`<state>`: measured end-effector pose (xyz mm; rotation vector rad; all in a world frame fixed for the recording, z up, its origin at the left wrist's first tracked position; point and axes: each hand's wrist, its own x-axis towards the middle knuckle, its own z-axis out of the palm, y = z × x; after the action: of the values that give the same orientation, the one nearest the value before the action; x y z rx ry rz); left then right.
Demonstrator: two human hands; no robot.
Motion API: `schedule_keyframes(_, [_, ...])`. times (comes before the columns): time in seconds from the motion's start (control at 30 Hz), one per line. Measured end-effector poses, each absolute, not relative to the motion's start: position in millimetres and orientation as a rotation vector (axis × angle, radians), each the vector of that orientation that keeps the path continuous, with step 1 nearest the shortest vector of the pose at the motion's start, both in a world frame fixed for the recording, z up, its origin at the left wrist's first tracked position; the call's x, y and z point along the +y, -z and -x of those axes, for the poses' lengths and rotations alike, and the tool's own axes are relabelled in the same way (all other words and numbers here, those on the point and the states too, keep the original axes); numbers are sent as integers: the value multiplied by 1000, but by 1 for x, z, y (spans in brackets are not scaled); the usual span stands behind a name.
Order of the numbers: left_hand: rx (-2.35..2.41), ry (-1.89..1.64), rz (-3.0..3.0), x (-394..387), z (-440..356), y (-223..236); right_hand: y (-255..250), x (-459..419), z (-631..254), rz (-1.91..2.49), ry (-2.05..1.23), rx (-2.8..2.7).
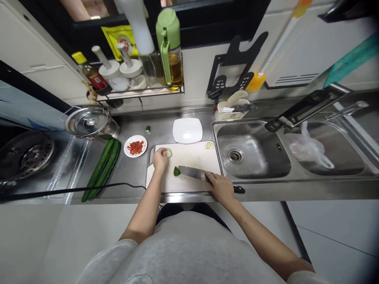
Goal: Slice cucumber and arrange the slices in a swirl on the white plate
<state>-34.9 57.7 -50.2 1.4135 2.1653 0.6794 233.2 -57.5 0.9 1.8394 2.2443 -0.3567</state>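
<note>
A white cutting board [192, 157] lies on the steel counter in front of me. My right hand [220, 187] is closed round the handle of a cleaver [192, 172], whose blade lies low over the board. A small green cucumber end [177, 171] sits by the blade's tip. My left hand [160, 158] rests curled on the board's left part, its fingertips touching a pale cucumber slice [169, 153]. Another slice [210, 145] lies at the board's far right corner.
Two whole cucumbers [102, 167] lie left of the board, beside a small dish of chopped red chilli [135, 146]. A white square plate [187, 130] sits behind the board, a cucumber bit [147, 128] near it. The sink [251, 152] is to the right, a lidded pot [89, 122] to the left.
</note>
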Motion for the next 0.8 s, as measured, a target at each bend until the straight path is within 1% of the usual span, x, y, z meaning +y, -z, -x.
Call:
schedule_keyframes(0.17, [2125, -657, -1417, 72, 29, 63, 3, -59, -239, -1906, 345, 2209])
schedule_keyframes(0.47, [2130, -596, -1625, 81, 32, 73, 6, -61, -245, -1990, 371, 2139])
schedule_keyframes(0.7, [2099, -624, -1702, 81, 32, 78, 4, -61, -246, -2014, 399, 2123])
schedule_keyframes(0.8, [2099, -726, -1684, 80, 33, 77, 3, -61, -244, -2039, 438, 2105])
